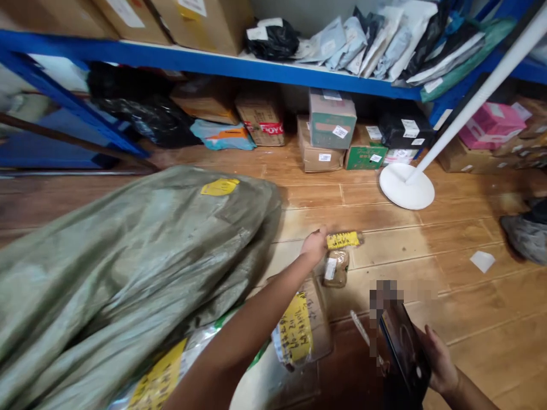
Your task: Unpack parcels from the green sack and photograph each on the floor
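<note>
My left hand [315, 245] reaches forward over the wooden floor and its fingers close on a small parcel with a yellow label [343, 240]. Just below it lies a small brown padded packet [336, 267]. A taped cardboard box with yellow handwritten tape [304, 327] sits under my forearm. My right hand [438, 360] at the bottom right grips a dark flat device [404, 347], held upright. A big grey-green woven sack [128, 256] fills the left of the view beside my left arm.
Blue metal shelving [222, 62] carries boxes and poly mailers above; more boxes [331, 119] stand on the floor beneath it. A white pole on a round base [407, 185] stands at the right. A paper scrap [482, 261] and a dark shoe [527, 233] lie farther right.
</note>
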{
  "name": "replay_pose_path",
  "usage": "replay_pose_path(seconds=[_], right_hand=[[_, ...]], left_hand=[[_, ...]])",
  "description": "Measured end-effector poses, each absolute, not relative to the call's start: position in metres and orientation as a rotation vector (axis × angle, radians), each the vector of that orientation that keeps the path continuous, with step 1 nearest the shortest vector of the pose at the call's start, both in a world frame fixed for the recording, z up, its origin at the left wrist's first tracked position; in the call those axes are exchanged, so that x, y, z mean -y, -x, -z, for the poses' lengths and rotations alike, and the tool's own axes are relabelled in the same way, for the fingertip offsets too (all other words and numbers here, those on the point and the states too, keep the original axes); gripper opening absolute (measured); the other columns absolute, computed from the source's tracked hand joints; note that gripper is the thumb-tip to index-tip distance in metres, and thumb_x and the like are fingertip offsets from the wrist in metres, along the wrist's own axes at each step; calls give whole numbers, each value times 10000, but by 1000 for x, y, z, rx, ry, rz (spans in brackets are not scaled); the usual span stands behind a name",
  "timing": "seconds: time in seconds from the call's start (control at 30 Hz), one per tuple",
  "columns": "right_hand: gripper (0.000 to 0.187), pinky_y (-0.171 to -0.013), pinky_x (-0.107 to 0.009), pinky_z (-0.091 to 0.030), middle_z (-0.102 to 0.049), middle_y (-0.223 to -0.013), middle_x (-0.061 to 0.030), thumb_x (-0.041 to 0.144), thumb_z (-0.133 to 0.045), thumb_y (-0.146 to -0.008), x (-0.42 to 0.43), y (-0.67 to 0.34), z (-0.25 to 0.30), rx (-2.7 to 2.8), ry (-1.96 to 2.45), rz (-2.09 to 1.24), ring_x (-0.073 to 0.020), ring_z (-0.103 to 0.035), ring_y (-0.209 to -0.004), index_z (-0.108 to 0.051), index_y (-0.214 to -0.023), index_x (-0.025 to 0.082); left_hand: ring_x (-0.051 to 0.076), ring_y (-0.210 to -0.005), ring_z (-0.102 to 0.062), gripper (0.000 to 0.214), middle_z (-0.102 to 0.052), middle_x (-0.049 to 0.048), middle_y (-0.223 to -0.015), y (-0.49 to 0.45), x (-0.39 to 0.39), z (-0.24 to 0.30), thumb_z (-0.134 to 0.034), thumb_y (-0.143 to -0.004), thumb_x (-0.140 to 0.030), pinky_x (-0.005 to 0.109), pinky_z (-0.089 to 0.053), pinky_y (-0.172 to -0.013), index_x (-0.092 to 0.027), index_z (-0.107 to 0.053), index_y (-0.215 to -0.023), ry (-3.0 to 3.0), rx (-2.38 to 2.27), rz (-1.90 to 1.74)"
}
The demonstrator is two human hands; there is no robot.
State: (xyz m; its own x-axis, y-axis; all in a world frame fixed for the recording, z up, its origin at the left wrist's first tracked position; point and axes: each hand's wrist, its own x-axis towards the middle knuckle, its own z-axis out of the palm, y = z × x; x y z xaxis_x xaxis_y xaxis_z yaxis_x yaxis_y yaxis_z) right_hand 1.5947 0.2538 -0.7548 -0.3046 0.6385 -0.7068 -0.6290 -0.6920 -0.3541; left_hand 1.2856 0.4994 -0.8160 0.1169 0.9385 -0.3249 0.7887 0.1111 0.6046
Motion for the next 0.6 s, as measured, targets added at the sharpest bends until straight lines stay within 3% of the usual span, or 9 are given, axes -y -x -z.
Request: replay_pose_path(seconds=[0.1, 0.17, 0.27, 0.43, 0.6], right_hand=[[374, -688, -252, -590, -822, -823, -28, 471, -921, -713, -254, -1606, 748, 20, 1108, -2011, -166, -738, -653, -813, -955, 207], [389, -798, -337, -600, -812, -803, -22, 515, -901, -720, -254, -1611, 745, 47, 1079, -1994, -205, -749, -707, -807, -952, 218], [423, -837, -413, -581, -811, -861, -50, 564, -845, -764, -248, -1616, 746, 40, 1065, -1971, -251, -758, -782, -788, -993, 213], [466, -829, -371, -574, -822, -918, -78, 527, -868, -751, -237, -1621, 753, -33, 1111, -1927, -253, -763, -826, -777, -1037, 171], [430, -820, -356, -585, -826, -971, -82, 477, -890, -734, -238, -1622, 755, -71, 1118, -1952, -258, -770, -868, -786, -1020, 174]], left_hand=[[254, -1028, -653, 400, -684, 62, -1045, -1316, -484, 817, -700, -760, -91, 318, -479, -884, -219, -534, -1100, -1904, -1564, -225], [251, -1097, -619, 351, -664, 60, -1085, -1333, -473, 821, -652, -771, -50, 326, -479, -936, -229, -548, -1054, -2018, -1473, -218], [257, -1188, -561, 307, -640, 82, -1136, -1348, -460, 827, -558, -808, 3, 358, -460, -1016, -229, -575, -1009, -2151, -1361, -211], [290, -1191, -532, 241, -628, 117, -1121, -1350, -449, 842, -488, -909, -49, 433, -442, -1053, -220, -613, -1026, -2330, -1269, -181], [287, -1148, -536, 285, -626, 112, -1127, -1347, -448, 851, -515, -875, -21, 422, -459, -1021, -229, -617, -1043, -2375, -1267, -263]])
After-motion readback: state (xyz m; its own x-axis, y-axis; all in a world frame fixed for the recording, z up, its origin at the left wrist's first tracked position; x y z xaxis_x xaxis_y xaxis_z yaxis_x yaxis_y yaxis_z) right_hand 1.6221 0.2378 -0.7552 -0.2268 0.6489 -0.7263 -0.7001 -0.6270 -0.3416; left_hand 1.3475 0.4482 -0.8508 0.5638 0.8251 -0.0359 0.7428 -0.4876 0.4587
